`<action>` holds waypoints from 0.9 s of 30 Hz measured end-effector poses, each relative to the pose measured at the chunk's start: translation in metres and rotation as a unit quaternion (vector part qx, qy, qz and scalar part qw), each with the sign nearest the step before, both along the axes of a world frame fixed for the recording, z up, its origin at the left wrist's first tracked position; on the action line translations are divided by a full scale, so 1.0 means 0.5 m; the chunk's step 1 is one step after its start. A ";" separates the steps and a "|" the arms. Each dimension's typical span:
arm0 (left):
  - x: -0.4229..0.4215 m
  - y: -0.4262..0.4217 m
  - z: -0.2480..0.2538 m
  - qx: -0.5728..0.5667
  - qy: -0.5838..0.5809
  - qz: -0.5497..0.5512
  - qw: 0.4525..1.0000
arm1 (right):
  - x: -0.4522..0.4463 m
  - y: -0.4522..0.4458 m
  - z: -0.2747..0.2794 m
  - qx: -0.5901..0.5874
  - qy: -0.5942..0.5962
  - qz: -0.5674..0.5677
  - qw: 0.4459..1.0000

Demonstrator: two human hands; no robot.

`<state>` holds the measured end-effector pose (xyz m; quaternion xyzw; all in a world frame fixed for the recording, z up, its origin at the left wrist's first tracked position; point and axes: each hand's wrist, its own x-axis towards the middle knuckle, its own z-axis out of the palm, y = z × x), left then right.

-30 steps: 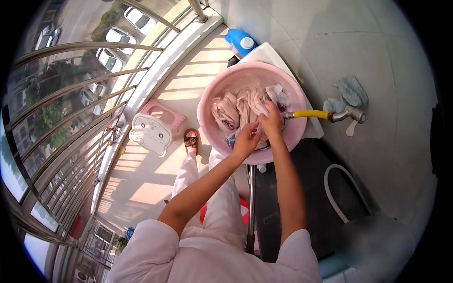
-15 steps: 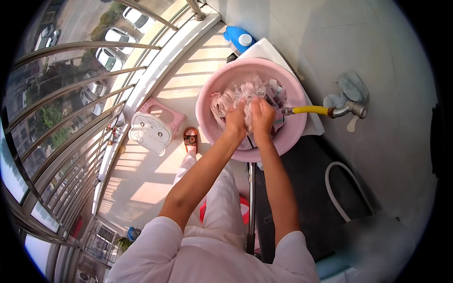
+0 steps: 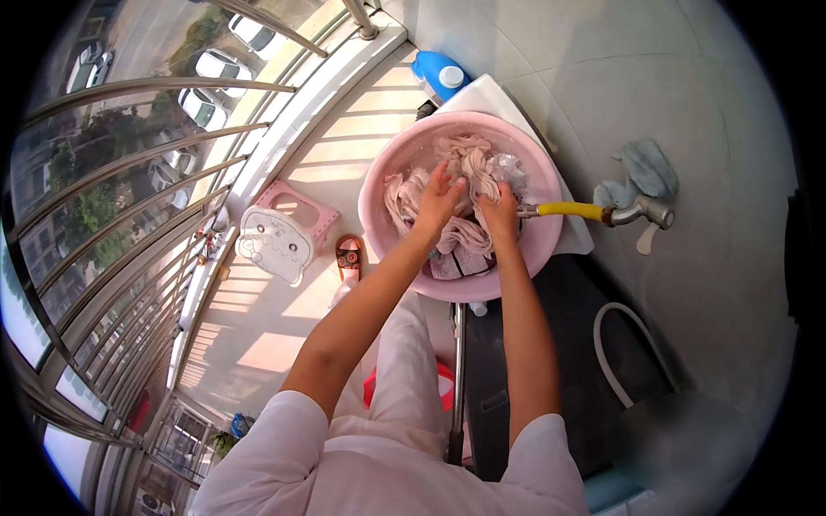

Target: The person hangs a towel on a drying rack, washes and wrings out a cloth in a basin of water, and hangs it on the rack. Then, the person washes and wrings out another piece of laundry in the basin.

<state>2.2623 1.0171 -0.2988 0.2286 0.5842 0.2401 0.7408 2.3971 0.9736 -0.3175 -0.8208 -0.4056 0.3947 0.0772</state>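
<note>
A pink basin [image 3: 375,242] holds wet, twisted pale-pink cloth [image 3: 471,162] and a greyish piece of fabric with dark edging [image 3: 460,263]. Over the middle of the basin, my left hand [image 3: 440,203] has its fingers spread, beside the pink cloth. My right hand [image 3: 500,211] is closed on a fold of that cloth, near the basin's right side. Just right of it ends a yellow hose [image 3: 568,208] fitted to a metal tap [image 3: 641,212]. Clear, glistening water or bubbles show at the cloth's upper right.
A blue bottle [image 3: 440,72] with a white cap stands beyond the basin. Grey cloth [image 3: 645,169] hangs by the tap. Metal railings [image 3: 155,131] run along the left. A pink-and-white stool [image 3: 275,242] stands on the floor; a metal pole [image 3: 459,370] rises below the basin.
My hands, close together on the bunched cloth before, have moved apart. The left fingers have spread, and the pink cloth now lies stretched out, with the greyish fabric more exposed.
</note>
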 end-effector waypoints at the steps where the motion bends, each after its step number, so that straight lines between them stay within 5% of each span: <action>1: -0.012 0.002 -0.008 -0.035 -0.017 0.004 0.999 | -0.014 0.010 -0.009 -0.005 -0.068 -0.016 0.998; 4: -0.022 0.000 -0.020 -0.068 -0.057 0.064 0.994 | -0.042 0.030 0.014 -0.017 -0.048 0.043 0.998; 5: -0.023 0.005 -0.023 -0.087 -0.094 0.074 0.989 | -0.031 0.007 -0.018 0.094 -0.061 0.019 0.994; 9: -0.002 0.047 -0.002 -0.181 -0.160 0.127 0.962 | -0.102 0.014 0.220 0.213 0.006 0.086 0.973; 13: -0.008 0.075 -0.036 -0.181 -0.275 0.098 0.939 | -0.164 -0.019 0.308 0.277 0.120 0.103 0.948; 19: -0.010 0.023 -0.043 -0.164 -0.203 0.175 0.949 | -0.143 0.066 0.140 0.311 0.047 -0.088 0.945; 23: 0.000 0.029 -0.006 -0.197 -0.091 0.238 0.947 | -0.063 0.099 0.019 0.189 0.047 -0.137 0.971; 27: -0.069 0.088 0.017 -0.048 -0.101 0.101 0.989 | -0.016 0.035 -0.052 0.206 0.152 -0.333 0.908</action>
